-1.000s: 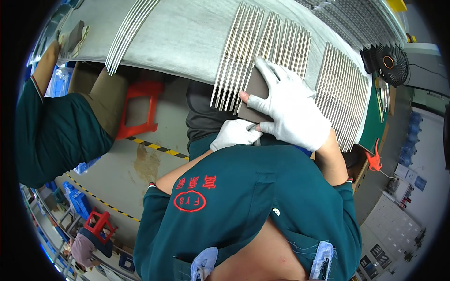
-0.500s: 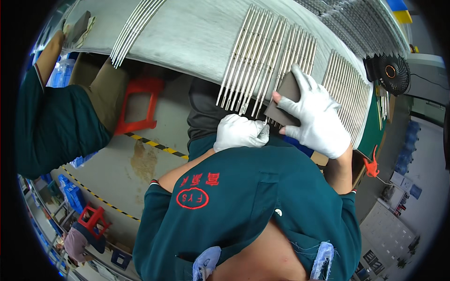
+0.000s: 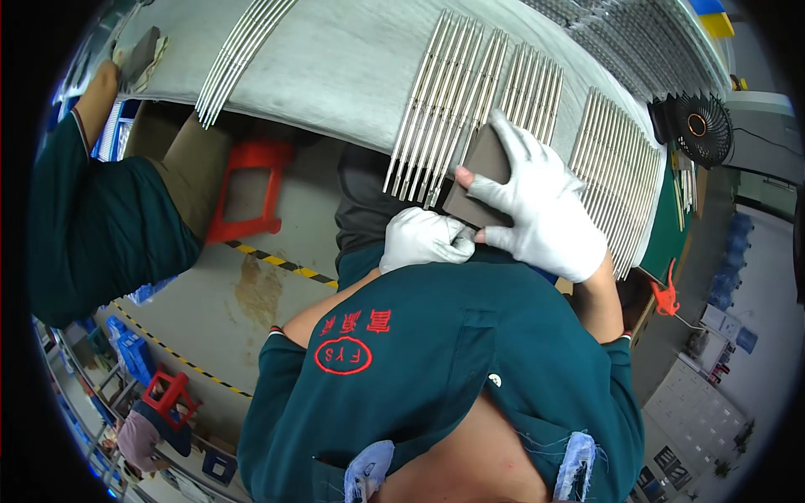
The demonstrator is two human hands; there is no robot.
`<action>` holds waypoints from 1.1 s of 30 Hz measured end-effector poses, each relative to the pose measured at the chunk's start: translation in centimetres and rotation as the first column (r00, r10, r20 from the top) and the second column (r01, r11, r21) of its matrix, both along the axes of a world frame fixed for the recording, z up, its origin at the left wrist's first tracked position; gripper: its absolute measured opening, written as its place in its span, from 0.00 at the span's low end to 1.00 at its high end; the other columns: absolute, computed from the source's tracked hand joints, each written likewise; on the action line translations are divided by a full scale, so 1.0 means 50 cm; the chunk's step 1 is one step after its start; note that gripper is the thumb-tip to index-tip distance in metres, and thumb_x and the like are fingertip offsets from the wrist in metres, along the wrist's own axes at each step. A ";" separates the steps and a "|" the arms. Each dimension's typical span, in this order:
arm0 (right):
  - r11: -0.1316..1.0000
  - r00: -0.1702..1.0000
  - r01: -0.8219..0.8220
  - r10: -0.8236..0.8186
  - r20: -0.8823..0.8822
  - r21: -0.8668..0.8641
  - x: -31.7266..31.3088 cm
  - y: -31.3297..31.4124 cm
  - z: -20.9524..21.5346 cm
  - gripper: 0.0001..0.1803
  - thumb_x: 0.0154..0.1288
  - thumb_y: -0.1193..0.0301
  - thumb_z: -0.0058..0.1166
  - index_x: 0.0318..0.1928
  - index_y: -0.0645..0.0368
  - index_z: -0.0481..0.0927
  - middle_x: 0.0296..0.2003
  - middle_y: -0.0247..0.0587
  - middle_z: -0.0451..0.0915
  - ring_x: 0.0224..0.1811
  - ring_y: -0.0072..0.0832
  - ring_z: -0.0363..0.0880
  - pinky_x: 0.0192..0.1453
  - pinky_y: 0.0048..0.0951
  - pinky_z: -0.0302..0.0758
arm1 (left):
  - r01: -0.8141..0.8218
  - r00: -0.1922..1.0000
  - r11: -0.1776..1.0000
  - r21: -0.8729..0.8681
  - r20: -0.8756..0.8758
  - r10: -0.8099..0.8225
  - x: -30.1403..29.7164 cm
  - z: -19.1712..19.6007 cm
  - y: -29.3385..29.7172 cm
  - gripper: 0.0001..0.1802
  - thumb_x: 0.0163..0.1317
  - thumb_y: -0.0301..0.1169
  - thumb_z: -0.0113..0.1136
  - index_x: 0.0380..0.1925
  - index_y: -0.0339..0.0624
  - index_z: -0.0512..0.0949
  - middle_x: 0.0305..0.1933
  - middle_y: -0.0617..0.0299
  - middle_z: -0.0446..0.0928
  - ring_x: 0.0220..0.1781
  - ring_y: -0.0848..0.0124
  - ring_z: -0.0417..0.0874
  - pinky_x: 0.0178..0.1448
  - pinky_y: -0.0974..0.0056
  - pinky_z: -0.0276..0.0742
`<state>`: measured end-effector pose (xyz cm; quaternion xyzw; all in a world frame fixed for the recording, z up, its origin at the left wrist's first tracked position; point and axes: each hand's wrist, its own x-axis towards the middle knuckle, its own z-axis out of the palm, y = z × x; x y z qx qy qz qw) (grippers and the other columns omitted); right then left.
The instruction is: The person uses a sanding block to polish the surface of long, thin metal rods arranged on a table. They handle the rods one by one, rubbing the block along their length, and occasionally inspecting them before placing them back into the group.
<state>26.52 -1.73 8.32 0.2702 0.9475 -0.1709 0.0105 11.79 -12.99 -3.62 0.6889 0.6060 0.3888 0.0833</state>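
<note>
My right hand [image 3: 537, 197], in a white glove with bare fingertips showing, grips a flat grey-brown block [image 3: 485, 170]. The block lies across the near part of the slim silvery metal rods [image 3: 436, 105] that overhang the table's front edge. Close to my body, my left hand [image 3: 426, 237], also white-gloved, is closed with its fingers curled just below the block. What it pinches is hidden from me. More rods [image 3: 533, 94] lie beyond the block, partly behind my right hand.
Further rods lie in a wide row [image 3: 616, 163] at right and a small group [image 3: 243, 59] at left on the grey-covered table [image 3: 344, 71]. A black fan [image 3: 698, 127] stands at the right end. A co-worker's arm [image 3: 99, 94], a red stool [image 3: 251, 189] and an orange-red air gun [image 3: 665, 293] are nearby.
My right hand has shifted left with the block, uncovering more of the rods on the right. My left hand remains closed in nearly the same place.
</note>
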 end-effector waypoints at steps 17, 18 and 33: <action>0.890 0.888 0.449 -0.435 -0.151 0.079 0.179 0.035 0.013 0.47 0.38 0.61 0.76 0.66 0.46 0.77 0.74 0.67 0.55 0.73 0.60 0.61 0.75 0.50 0.62 | 0.112 0.908 0.919 -0.378 0.415 0.061 0.013 -0.027 -0.020 0.10 0.64 0.36 0.58 0.32 0.48 0.87 0.25 0.69 0.85 0.28 0.70 0.86 0.38 0.65 0.82; 0.841 0.858 0.512 -0.509 -0.066 0.176 0.201 0.039 0.014 0.47 0.39 0.62 0.76 0.67 0.48 0.76 0.74 0.67 0.55 0.73 0.59 0.61 0.75 0.47 0.63 | 0.281 0.854 0.751 -0.598 0.512 0.088 -0.005 0.011 -0.011 0.13 0.69 0.38 0.53 0.40 0.49 0.86 0.27 0.69 0.85 0.29 0.74 0.86 0.42 0.67 0.82; 0.972 0.994 0.051 -0.071 0.079 0.228 0.077 0.090 -0.102 0.46 0.61 0.42 0.57 0.73 0.53 0.65 0.74 0.58 0.58 0.78 0.54 0.54 0.80 0.55 0.47 | 0.677 0.598 0.475 -0.561 0.797 0.088 -0.069 0.018 0.004 0.15 0.76 0.36 0.55 0.53 0.42 0.85 0.41 0.59 0.85 0.45 0.76 0.82 0.52 0.69 0.78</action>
